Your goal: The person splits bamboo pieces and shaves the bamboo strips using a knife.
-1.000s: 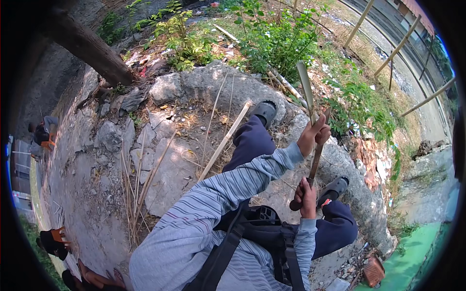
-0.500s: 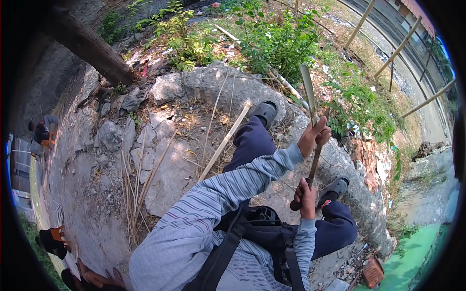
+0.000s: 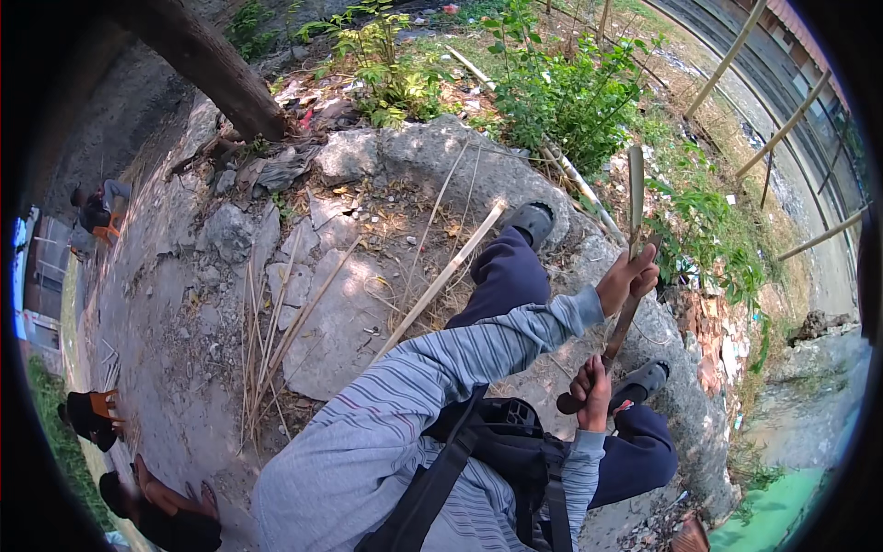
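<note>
I see a long blade (image 3: 635, 198) on a dark wooden handle (image 3: 612, 354), standing almost upright (tilted slightly), its pale flat metal rising above the upper grip, the handle's butt end low near a grey shoe.

The person is wearing a long-sleeved shirt (image 3: 405, 414) in grey-blue with thin stripes, dark navy trousers (image 3: 501, 276), and grey slip-on shoes (image 3: 533, 221) with dark soles. Black straps (image 3: 441, 483) are crossing the chest, carrying a black pack (image 3: 506, 432).
</note>
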The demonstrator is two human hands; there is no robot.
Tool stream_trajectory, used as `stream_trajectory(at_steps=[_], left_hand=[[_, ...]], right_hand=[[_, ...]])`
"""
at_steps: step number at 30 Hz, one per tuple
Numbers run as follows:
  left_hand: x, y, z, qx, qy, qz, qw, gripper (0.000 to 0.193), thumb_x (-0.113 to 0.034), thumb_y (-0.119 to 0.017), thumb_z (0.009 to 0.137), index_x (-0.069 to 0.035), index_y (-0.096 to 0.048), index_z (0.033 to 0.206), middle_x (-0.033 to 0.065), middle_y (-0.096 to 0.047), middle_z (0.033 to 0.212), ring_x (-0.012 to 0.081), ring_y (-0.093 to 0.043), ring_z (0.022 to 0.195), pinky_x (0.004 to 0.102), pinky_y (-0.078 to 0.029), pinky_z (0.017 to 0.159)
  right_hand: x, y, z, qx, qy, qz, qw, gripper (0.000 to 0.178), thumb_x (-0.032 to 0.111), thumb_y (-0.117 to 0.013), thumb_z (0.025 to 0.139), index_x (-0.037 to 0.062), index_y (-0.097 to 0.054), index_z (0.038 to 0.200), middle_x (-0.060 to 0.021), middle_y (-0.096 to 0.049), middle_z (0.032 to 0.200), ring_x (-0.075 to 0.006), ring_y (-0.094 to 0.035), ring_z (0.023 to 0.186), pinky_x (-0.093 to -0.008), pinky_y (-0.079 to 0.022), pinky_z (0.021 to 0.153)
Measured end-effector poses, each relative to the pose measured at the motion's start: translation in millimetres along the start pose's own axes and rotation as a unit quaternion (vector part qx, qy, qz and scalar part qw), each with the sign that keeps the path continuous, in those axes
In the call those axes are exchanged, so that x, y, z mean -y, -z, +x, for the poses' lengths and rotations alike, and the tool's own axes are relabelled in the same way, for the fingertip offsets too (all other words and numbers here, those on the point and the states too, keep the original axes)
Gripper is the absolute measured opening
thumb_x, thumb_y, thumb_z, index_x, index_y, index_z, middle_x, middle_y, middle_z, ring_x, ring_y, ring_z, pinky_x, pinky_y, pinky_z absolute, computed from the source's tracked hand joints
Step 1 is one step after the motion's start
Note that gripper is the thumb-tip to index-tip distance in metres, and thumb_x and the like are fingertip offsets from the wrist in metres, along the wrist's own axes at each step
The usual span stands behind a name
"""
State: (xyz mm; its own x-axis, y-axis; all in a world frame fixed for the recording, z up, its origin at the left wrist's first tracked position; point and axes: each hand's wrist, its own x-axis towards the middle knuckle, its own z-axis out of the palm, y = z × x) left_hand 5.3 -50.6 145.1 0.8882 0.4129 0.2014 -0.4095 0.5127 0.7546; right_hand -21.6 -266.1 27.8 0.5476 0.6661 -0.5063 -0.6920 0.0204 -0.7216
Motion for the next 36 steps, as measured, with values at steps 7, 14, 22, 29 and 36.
stream_trajectory(at_steps=[7,14,22,29,36], left_hand=[[18.6,15.9,7.4,0.026,-0.021,-0.106,0.994,0.056,-0.061,-0.051,0.106,-0.018,-0.031,0.078,-0.0068,-0.025,0.063,0.0066,-0.026,0.05,0.0291,-0.017,0.048],[12.8,13.5,3.2,0.012,-0.031,-0.091,0.995,0.052,-0.06,-0.054,0.106,-0.018,-0.034,0.082,-0.007,-0.028,0.064,0.0057,-0.026,0.051,0.0278,-0.018,0.048],[14.3,-3.6,6.9,0.044,0.003,-0.058,0.997,0.068,-0.068,-0.044,0.106,-0.017,-0.023,0.066,-0.0059,-0.019,0.062,0.0084,-0.021,0.053,0.0315,-0.014,0.051],[11.7,6.2,4.9,-0.018,0.034,-0.022,0.999,0.072,-0.071,-0.036,0.106,-0.016,-0.018,0.063,-0.0054,-0.012,0.063,0.0109,-0.016,0.056,0.0342,-0.012,0.054],[19.8,-0.9,8.3,0.053,0.017,-0.006,0.998,0.071,-0.07,-0.034,0.107,-0.016,-0.018,0.064,-0.0051,-0.012,0.062,0.0115,-0.013,0.056,0.0347,-0.012,0.055]], right_hand=[[0.3,-2.6,-2.4,0.04,-0.015,0.052,0.998,0.03,0.036,-0.062,0.107,0.0152,-0.049,0.088,0.0046,-0.036,0.059,-0.0064,-0.029,0.042,-0.0243,-0.025,0.038],[-2.3,-14.4,-4.7,-0.025,0.025,-0.053,0.998,0.026,0.027,-0.065,0.104,0.0129,-0.049,0.089,0.0043,-0.039,0.064,-0.0055,-0.034,0.047,-0.0238,-0.03,0.041],[-1.3,-10.2,-8.4,-0.087,0.063,-0.109,0.988,0.025,0.025,-0.068,0.102,0.0129,-0.051,0.088,0.004,-0.042,0.061,-0.0062,-0.038,0.045,-0.0246,-0.032,0.04],[2.6,-11.6,4.3,-0.084,0.063,-0.159,0.982,0.034,0.029,-0.071,0.101,0.0113,-0.051,0.08,0.0049,-0.047,0.06,-0.006,-0.044,0.045,-0.025,-0.034,0.041],[1.4,-12.1,3.0,-0.128,0.085,-0.175,0.973,0.029,0.028,-0.073,0.1,0.0047,-0.062,0.087,0.0047,-0.051,0.061,-0.005,-0.047,0.048,-0.0251,-0.035,0.043]])
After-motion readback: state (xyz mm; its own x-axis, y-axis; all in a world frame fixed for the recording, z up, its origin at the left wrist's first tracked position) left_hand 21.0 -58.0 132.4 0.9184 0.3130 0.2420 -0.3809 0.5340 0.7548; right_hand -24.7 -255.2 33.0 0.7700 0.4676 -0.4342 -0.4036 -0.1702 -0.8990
